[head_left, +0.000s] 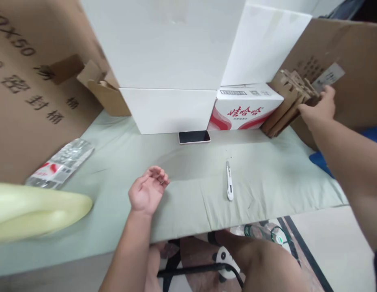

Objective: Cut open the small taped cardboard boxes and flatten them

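My left hand (pixel 148 190) rests palm up over the cloth-covered table, its fingers loosely curled and holding nothing. Over at the right, my right hand (pixel 320 107) reaches to a stack of folded cardboard (pixel 281 103) standing on edge. Its thumb lies against the near side, with the fingers spread over the top end. A white utility knife (pixel 230 184) lies on the cloth between my hands, its tip pointing away from me. Behind it, a phone (pixel 194 137) lies face up against the white box (pixel 173 111).
A white and red printed carton (pixel 245 109) stands beside the cardboard stack. Large brown boxes flank both sides, the left one (pixel 27 129) bearing black print. A clear plastic wrapper (pixel 62 164) and a pale yellow inflated object (pixel 39 211) lie at left. Bottles (pixel 272 233) are below the table.
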`<state>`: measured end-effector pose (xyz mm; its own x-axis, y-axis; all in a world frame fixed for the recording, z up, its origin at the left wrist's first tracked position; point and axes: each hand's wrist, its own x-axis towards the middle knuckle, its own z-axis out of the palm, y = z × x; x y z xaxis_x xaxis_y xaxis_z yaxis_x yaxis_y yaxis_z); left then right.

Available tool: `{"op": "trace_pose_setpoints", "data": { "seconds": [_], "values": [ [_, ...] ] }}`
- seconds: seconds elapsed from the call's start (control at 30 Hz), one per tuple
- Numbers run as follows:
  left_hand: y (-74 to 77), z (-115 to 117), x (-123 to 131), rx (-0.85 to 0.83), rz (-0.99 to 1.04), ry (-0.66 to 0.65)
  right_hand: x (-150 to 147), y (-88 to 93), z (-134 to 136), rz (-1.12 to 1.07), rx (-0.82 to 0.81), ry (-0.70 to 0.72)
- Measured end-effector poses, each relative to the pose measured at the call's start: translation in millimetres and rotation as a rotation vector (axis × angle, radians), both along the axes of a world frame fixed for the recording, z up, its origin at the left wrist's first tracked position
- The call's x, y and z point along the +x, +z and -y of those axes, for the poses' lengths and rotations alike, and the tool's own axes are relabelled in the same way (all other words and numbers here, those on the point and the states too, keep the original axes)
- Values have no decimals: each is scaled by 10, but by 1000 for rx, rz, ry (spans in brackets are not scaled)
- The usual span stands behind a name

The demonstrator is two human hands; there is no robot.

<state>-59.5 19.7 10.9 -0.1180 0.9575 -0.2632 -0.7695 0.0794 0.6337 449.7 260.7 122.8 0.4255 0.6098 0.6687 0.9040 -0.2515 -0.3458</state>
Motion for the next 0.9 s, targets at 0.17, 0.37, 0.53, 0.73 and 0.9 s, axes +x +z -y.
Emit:
{"op": "trace_pose_setpoints", "data": {
  "seconds": [0.17,0.37,0.53,0.73,0.9],
  "values": [
    [55,174,-173,64,100,57,-1025,717,357,-113,-67,197],
    [108,429,-483,93,164,130,-2838,583,739,-25,-194,824],
    [136,520,-676,106,211,191,-4376,-39,957,170,-342,1385],
    [166,513,-737,118,286,190,-5935,-370,688,255,-465,1467],
    [140,515,-813,122,221,176,-6656,-380,264,267,-480,1307]
  ]
}}
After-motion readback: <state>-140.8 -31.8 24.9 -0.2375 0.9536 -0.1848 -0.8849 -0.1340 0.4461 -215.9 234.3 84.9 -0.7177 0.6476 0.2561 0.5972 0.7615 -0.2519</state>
